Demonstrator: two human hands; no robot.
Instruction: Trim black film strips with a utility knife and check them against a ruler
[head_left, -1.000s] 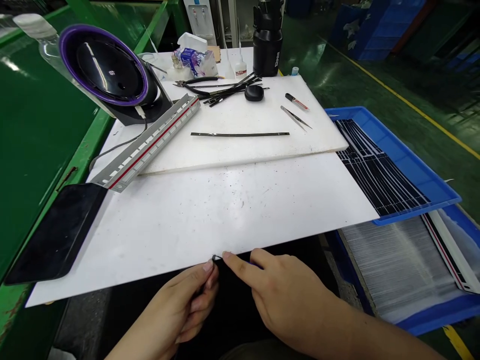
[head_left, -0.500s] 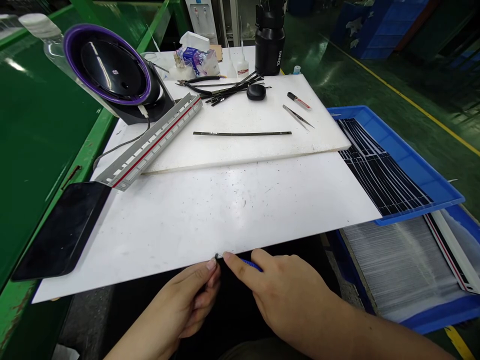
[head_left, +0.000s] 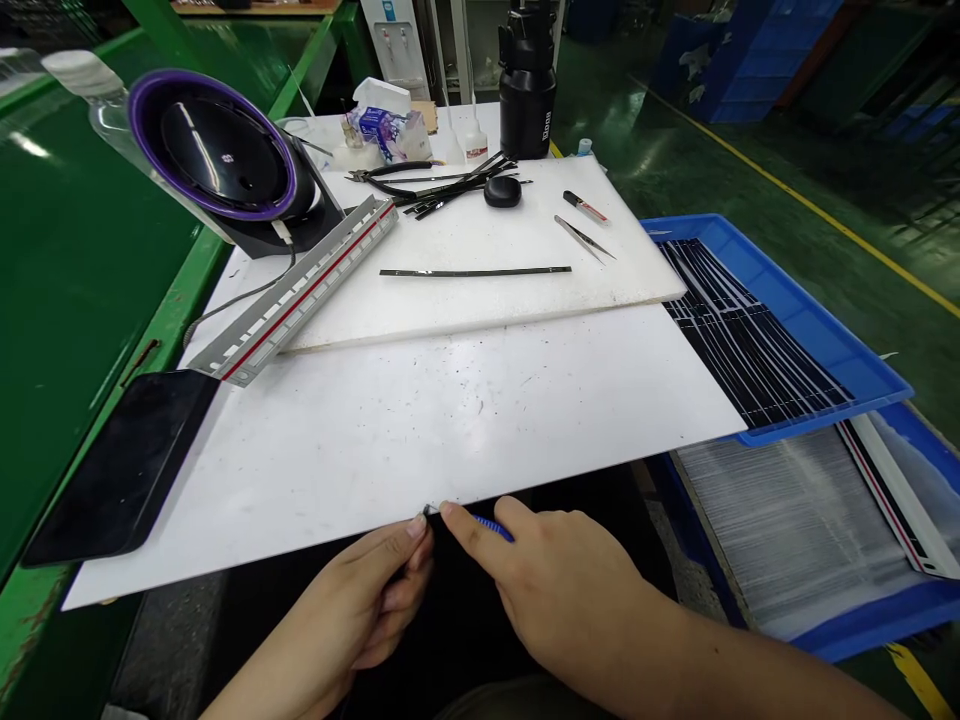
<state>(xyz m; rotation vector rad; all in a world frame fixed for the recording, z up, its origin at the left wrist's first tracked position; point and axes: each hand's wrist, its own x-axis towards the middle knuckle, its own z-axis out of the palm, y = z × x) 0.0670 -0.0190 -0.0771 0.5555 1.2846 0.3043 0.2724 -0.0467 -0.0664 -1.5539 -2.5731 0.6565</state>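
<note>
Both hands meet at the near edge of the big white board (head_left: 420, 420). My left hand (head_left: 371, 600) pinches a small dark piece (head_left: 427, 511) between thumb and forefinger. My right hand (head_left: 555, 585) is closed round a blue-handled tool (head_left: 491, 527), its forefinger stretched to the same small piece. A long thin black strip (head_left: 475, 271) lies alone on the raised white slab (head_left: 480, 290) farther back, well out of reach of both hands.
A purple-rimmed round device (head_left: 217, 155) and a grey slotted rail (head_left: 300, 290) stand at the left. A dark phone (head_left: 120, 465) lies at the board's left corner. Tweezers (head_left: 583, 239), pliers, black strips and a black bottle (head_left: 527, 85) sit at the back. Blue trays (head_left: 795, 310) with black strips are on the right.
The hands stay pinched together at the board's edge. Only the view has shifted slightly.
</note>
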